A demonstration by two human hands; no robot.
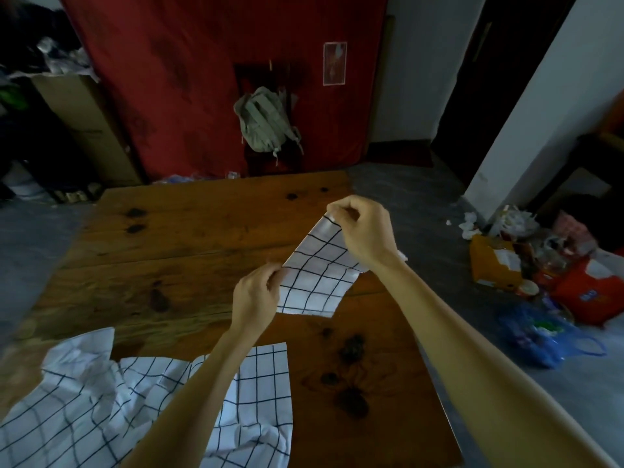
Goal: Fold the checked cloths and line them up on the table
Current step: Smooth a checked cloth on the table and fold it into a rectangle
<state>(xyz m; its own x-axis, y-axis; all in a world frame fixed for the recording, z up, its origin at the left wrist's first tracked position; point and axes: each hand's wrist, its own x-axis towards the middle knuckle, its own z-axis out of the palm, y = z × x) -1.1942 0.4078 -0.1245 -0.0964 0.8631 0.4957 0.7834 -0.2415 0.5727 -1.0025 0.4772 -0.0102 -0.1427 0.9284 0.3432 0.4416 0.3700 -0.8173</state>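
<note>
The step in hand looks like folding one small cloth point(317, 275) in the air above the counter point(189, 238); to do it well, I think the two pinched corners should be brought together so the edges match, then the cloth laid flat and pressed smooth — not dropped in a heap; the lines on the cloth can help, since a straight fold should run along a line.

The right hand point(363, 228) is higher and farther away; its fingers pinch the top corner of the cloth. The left hand point(256, 295) is lower and nearer; its fingers pinch the cloth's left edge; so both hands are clamped on the same cloth, and it hangs stretched between them, with its bottom edge close to the wood — I cannot tell if it touches.

The cloth is white with thin dark lines that make squares; it looks light and floppy. Near the front edge of the counter, under the arms, lies a pile of checked cloths point(101, 407), crumpled and not folded yet; most of the job seems still to do.
</note>
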